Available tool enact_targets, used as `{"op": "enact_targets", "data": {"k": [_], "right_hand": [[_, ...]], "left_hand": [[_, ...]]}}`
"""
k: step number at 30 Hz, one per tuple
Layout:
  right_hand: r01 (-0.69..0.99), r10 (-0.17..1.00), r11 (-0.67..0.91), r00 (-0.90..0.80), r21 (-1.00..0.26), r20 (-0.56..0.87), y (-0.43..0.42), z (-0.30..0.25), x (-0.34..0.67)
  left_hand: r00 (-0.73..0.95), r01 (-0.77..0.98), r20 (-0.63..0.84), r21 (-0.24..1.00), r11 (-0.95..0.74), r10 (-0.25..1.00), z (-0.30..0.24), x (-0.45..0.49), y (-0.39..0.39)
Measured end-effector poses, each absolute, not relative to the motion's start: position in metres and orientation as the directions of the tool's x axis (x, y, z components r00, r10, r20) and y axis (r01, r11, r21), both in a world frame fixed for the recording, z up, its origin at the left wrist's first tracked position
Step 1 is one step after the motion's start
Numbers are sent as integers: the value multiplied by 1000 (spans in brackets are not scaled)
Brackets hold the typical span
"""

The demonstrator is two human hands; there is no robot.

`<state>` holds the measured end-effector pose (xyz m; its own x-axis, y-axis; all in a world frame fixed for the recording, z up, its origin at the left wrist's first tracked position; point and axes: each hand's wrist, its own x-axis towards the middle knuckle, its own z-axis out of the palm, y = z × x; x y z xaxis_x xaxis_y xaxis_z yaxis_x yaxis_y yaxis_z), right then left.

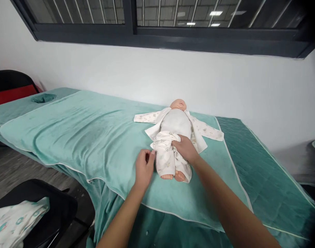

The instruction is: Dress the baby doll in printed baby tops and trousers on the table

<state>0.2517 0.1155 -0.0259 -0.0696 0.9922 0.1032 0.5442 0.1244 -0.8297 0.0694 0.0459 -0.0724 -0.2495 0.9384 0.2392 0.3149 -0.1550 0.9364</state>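
Note:
A baby doll (176, 121) lies on its back on a teal towel (90, 137), head toward the wall. It wears a white printed romper (167, 156), open over the chest with both sleeves spread sideways. My right hand (185, 148) presses on the romper at the doll's hips, fingers curled into the cloth. My left hand (144, 167) pinches the romper's edge beside the doll's left-side leg. The doll's bare feet (174, 176) stick out below the trouser legs.
The towel covers a long massage bed (263, 179) set against a white wall under a dark-framed window. A black chair (43, 203) at lower left carries folded printed cloth (15, 220). A red and black seat (10, 89) stands at far left.

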Motion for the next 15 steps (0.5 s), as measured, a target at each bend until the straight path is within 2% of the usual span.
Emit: {"op": "enact_targets", "data": {"k": [3, 5, 12, 15], "right_hand": [[555, 992, 126, -61, -823, 111, 116, -27, 252], [562, 992, 129, -62, -817, 114, 116, -27, 251], [567, 991, 129, -42, -813, 128, 115, -28, 250], [524, 989, 146, -57, -839, 136, 111, -28, 254]], "left_hand": [[-104, 268, 168, 954, -135, 980, -76, 70, 30], [-62, 281, 162, 950, -138, 985, -79, 73, 27], [-37, 447, 259, 868, -216, 965, -88, 79, 40], [-81, 531, 330, 813, -239, 941, -86, 77, 57]]}}
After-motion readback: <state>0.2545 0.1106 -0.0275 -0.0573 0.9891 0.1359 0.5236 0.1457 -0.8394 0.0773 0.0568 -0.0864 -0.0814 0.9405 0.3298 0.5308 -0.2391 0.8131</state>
